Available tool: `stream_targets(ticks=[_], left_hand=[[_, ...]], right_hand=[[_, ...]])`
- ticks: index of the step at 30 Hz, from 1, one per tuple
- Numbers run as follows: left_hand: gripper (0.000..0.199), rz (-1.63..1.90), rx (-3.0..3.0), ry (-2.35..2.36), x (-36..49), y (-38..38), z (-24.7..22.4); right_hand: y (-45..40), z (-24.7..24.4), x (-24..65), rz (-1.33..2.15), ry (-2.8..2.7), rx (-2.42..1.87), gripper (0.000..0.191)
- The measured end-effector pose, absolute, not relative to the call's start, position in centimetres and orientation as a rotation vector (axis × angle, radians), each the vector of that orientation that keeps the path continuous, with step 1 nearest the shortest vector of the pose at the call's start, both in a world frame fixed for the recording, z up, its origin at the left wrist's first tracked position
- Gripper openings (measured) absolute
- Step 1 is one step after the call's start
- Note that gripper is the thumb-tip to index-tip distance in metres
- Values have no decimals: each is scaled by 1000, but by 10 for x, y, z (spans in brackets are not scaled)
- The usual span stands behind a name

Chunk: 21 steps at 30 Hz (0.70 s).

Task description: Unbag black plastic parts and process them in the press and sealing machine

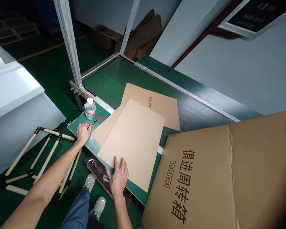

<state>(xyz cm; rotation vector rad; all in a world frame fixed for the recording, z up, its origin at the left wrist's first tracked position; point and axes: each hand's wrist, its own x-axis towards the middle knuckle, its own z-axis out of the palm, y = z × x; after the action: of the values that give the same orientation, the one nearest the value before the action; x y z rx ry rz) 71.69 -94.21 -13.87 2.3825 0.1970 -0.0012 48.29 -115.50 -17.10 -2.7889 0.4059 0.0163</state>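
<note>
My left hand (pixel 83 132) is at the left corner of the green table (pixel 100 114), its fingers closed around the lower end of a red and black marker (pixel 95 121). My right hand (pixel 118 176) rests with spread fingers on the near edge of a plain cardboard sheet (pixel 138 136). Beneath that sheet lies more cardboard, and a printed piece (pixel 154 105) extends behind it over the belt. A clear plastic bottle (pixel 90 109) with a white cap stands upright just beyond the marker.
A large printed cardboard box (pixel 209 171) fills the right side. Metal posts (pixel 69 44) rise from the green conveyor (pixel 109 76). A pipe frame (pixel 47 156) stands at the left, and an open box (pixel 101 176) sits under the table edge.
</note>
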Motion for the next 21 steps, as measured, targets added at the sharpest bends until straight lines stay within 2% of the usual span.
stream_targets(ticks=[5,10,16,19,21], left_hand=[[41,36,2374,-141,694,-968,-150],[45,-108,2278,-423,646,-989,-167],[51,-204,2155,-496,639,-998,-172],[61,-202,2147,-418,638,-998,-160],[66,-161,2176,-302,620,-991,-148]], right_hand=[[-1143,-172,500,15,418,-2806,68],[-1140,-166,516,11,393,-2790,64],[-1153,-158,546,-16,385,-2800,58],[-1166,-146,555,-159,248,-2783,55],[-1172,-139,556,-217,133,-2744,59]])
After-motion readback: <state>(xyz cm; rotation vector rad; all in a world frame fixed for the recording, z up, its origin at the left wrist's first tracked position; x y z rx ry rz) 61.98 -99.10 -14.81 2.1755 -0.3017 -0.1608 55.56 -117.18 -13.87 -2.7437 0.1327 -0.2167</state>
